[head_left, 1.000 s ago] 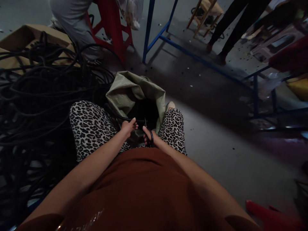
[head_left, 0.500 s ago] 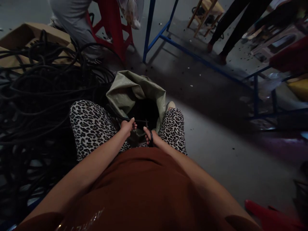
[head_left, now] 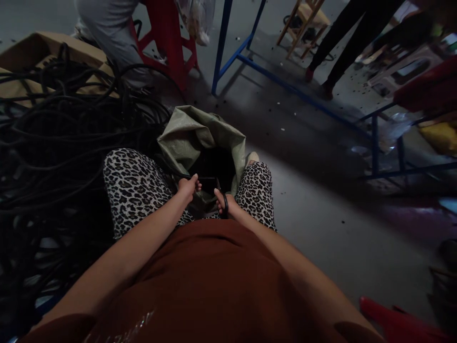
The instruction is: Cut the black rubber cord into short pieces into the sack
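Head view, and not much has shifted in the last second, but the little bit matters. My left hand (head_left: pixel 188 185) is pinched tight on a black cable (head_left: pixel 205 179), and the stretch of cable between the two hands now runs short and level, where a second ago it sagged lower into the sack (head_left: pixel 185 138). The right hand (head_left: pixel 224 202) has its fingers through the loops of the scissors (head_left: pixel 223 206); blades point forward from that grip, toward the cable just ahead of it. It's too dark down there to tell whether the blades are apart or together, so I won't guess. The right hand has crept a touch closer to the left compared with the earlier pictures, and the blades look nearer the cable than they were.

My read: the cable has been drawn taut and lined up, so this looks like the moment right around a snip, with the cut piece sitting over the sack's mouth directly beyond both grips.

To the outside of the left grip there's the big tangle of black cables (head_left: pixel 53 143) on the floor, and the held one seems to feed from it. The sack sits between my knees. Somebody else's legs (head_left: pixel 342 43) stand well beyond, near a blue frame (head_left: pixel 271 76).
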Tool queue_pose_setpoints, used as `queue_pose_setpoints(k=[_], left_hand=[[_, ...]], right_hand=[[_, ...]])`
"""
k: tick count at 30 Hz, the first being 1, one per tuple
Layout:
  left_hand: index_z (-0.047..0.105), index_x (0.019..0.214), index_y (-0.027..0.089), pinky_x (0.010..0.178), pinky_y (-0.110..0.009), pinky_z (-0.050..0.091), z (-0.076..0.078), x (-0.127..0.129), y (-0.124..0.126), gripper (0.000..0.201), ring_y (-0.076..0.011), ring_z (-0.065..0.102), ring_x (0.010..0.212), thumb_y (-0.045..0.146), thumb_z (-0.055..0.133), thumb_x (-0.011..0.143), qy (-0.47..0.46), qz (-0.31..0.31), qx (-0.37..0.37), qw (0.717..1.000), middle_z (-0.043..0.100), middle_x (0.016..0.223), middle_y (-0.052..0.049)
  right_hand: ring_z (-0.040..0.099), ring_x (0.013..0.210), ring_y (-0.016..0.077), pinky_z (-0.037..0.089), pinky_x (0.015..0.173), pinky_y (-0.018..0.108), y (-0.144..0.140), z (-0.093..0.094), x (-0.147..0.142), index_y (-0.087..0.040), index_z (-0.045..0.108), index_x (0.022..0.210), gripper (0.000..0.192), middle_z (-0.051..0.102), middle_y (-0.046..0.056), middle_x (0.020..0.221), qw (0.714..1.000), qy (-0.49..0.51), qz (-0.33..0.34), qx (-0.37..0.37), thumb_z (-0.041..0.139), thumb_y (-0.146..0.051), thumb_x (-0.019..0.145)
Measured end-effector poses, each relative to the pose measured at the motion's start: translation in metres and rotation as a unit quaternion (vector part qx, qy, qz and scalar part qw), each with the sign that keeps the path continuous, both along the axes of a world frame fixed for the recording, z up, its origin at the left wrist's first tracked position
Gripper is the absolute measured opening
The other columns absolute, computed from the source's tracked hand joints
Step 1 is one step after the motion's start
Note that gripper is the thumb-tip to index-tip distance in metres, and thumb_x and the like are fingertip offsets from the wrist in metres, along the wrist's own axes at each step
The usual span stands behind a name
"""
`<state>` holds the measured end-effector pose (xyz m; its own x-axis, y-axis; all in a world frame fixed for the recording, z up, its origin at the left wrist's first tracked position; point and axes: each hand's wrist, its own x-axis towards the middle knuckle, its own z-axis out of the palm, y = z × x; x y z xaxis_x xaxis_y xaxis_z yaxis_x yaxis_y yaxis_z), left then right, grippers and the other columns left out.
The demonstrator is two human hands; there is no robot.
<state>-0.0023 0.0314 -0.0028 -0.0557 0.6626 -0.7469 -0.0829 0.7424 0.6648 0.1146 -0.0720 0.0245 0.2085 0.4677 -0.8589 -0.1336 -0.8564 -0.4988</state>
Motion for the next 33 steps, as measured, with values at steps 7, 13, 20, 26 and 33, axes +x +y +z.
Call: queue_pose_setpoints(k=[7, 13, 20, 26, 33], left_hand=[[0.048, 0.066, 0.014, 0.043, -0.021, 0.044, 0.002, -0.001, 0.004, 0.021, -0.0091, 0.052, 0.041, 0.024, 0.06, 0.081, -0.008, 0.022, 0.003, 1.0, 0.051, 0.051, 0.001], [0.048, 0.066, 0.014, 0.043, -0.021, 0.043, 0.003, 0.0, 0.002, 0.02, -0.0091, 0.052, 0.041, 0.023, 0.058, 0.08, -0.015, 0.013, 0.0, 1.0, 0.051, 0.051, 0.002], [0.049, 0.066, 0.014, 0.044, -0.021, 0.042, 0.005, 0.0, -0.001, 0.018, -0.0093, 0.051, 0.04, 0.022, 0.058, 0.08, -0.025, -0.005, -0.014, 1.0, 0.051, 0.05, 0.001], [0.049, 0.068, 0.015, 0.043, -0.022, 0.042, 0.005, 0.0, -0.003, 0.016, -0.0101, 0.051, 0.04, 0.021, 0.059, 0.079, -0.028, -0.013, -0.022, 0.999, 0.051, 0.051, 0.001], [0.049, 0.067, 0.015, 0.042, -0.022, 0.042, 0.006, 0.0, -0.006, 0.018, -0.0106, 0.052, 0.041, 0.021, 0.062, 0.078, -0.03, -0.038, -0.022, 0.999, 0.052, 0.051, 0.0]], right_hand=[[0.05, 0.033, 0.0102, 0.04, 0.033, 0.019, -0.003, -0.002, -0.001, -0.013, 0.052, 0.073, 0.053, 0.05, -0.001, 0.047, 0.999, 0.039, 0.024, -0.007, 0.042, -0.063, 0.088], [0.051, 0.034, 0.0108, 0.04, 0.034, 0.019, -0.001, -0.004, -0.002, -0.012, 0.053, 0.073, 0.053, 0.052, 0.001, 0.047, 0.998, 0.033, 0.045, -0.01, 0.043, -0.062, 0.089], [0.051, 0.035, 0.01, 0.042, 0.037, 0.02, -0.002, 0.001, -0.003, -0.012, 0.053, 0.073, 0.051, 0.051, 0.0, 0.048, 0.998, 0.047, 0.037, 0.008, 0.042, -0.058, 0.091], [0.052, 0.038, 0.0103, 0.043, 0.041, 0.02, -0.002, 0.007, -0.003, -0.011, 0.054, 0.077, 0.05, 0.054, 0.001, 0.051, 0.998, 0.062, 0.022, 0.009, 0.044, -0.058, 0.09], [0.054, 0.039, 0.0112, 0.042, 0.039, 0.02, -0.001, -0.001, -0.002, -0.012, 0.054, 0.081, 0.05, 0.055, 0.001, 0.051, 0.997, 0.072, 0.028, 0.01, 0.042, -0.059, 0.09]])
